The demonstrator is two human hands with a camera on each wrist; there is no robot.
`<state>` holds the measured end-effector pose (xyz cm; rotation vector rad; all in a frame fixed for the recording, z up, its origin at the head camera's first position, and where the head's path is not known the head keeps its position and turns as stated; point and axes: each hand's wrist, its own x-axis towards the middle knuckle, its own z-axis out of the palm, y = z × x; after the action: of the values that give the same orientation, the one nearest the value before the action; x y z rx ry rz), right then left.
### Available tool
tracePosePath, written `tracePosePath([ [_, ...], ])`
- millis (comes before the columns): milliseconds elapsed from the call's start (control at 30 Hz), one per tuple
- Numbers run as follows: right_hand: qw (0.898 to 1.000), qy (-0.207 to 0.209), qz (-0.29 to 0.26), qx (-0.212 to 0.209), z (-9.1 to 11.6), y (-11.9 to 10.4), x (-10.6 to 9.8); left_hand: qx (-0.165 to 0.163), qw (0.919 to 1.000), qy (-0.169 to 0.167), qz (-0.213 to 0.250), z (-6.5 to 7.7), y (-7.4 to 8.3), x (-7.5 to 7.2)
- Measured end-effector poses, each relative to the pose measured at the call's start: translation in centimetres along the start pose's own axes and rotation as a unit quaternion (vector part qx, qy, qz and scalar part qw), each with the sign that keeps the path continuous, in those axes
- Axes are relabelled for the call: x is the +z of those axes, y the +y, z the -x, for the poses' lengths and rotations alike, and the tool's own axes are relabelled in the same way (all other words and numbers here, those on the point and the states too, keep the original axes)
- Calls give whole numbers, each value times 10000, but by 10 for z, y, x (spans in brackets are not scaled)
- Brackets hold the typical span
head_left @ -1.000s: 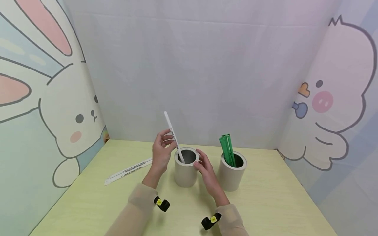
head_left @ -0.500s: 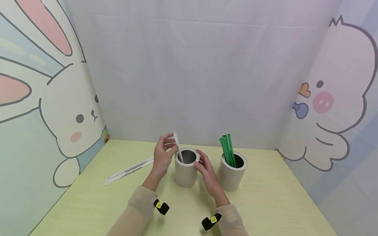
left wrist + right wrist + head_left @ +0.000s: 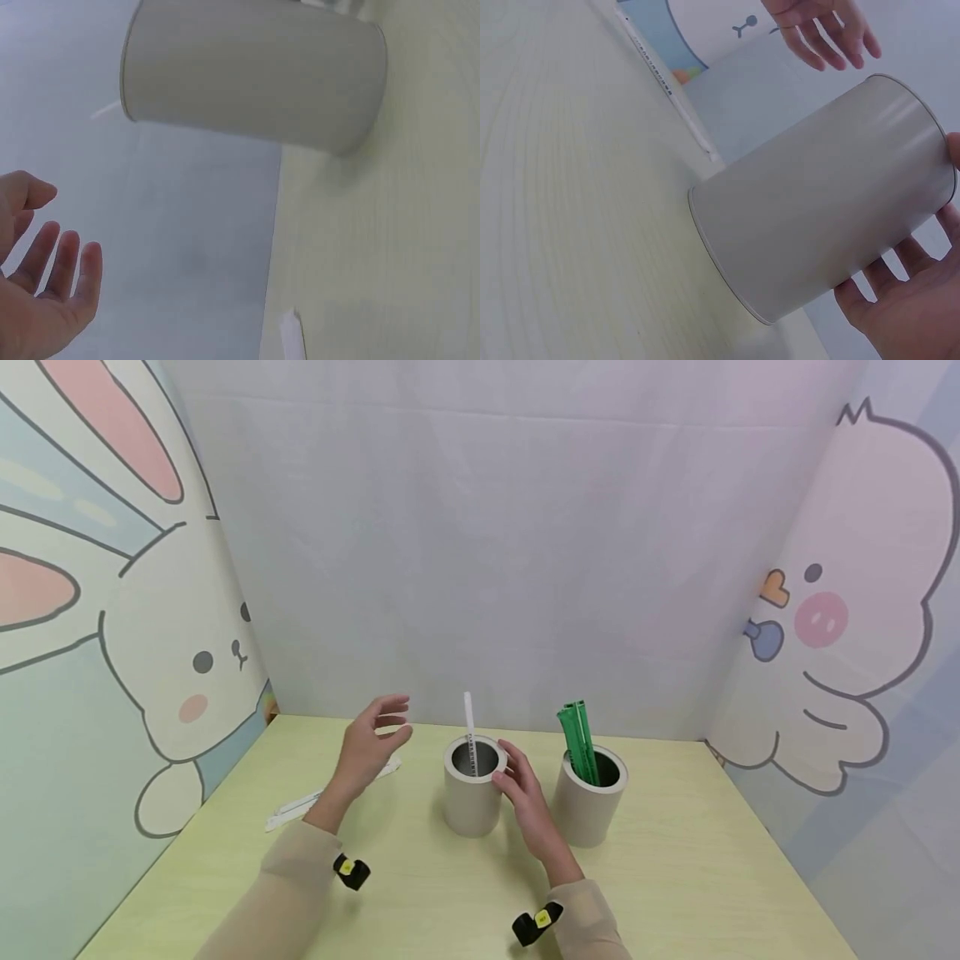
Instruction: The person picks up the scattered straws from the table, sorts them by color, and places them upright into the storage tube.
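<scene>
A grey can stands on the worktop, held at its side and rim by the right grip. The left grip hangs apart from it, fingers loosely bent. A printed white stick lies near the can's base, before a cartoon print.

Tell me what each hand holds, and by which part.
The right hand holds the cup with the white stick, by its rim and right side. The left hand holds nothing.

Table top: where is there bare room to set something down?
Bare: the table right of the right cup; also left of the left sleeve, nearer than the white packets. Crowded: between right cup and left cup, at the right hand.
</scene>
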<state>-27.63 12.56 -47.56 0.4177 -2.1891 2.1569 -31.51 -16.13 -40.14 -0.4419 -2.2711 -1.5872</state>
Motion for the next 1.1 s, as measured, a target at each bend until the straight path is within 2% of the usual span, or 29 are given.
tracePosePath([
  [100, 10000, -5, -33, 8, 0, 0, 0, 167, 9970, -301, -691, 3, -13, -20],
  [200, 10000, 15, -50, 39, 0, -1, 0, 227, 9893, -615, -1301, 8, -26, -38],
  [333, 10000, 51, -3, 60, 1, -1, -1, 285, 9744, -942, -2022, 14, -43, -57],
  [467, 10000, 44, 14, 83, 1, -3, -1, 290, 9582, -1274, -2546, 21, -55, -71],
  [567, 9999, 16, -14, 98, 1, -3, 0, 201, 9473, -1573, -2782, 26, -61, -78],
  [733, 10000, 8, -27, 83, 0, -2, 0, -12, 9364, -1983, -2896, 33, -68, -86],
  [900, 10000, 9, 22, 81, 0, -1, 0, -130, 9251, -2192, -3098, 40, -78, -91],
  [1100, 10000, -5, 42, 21, -1, 0, 0, -109, 9127, -2243, -3414, 42, -89, -92],
])
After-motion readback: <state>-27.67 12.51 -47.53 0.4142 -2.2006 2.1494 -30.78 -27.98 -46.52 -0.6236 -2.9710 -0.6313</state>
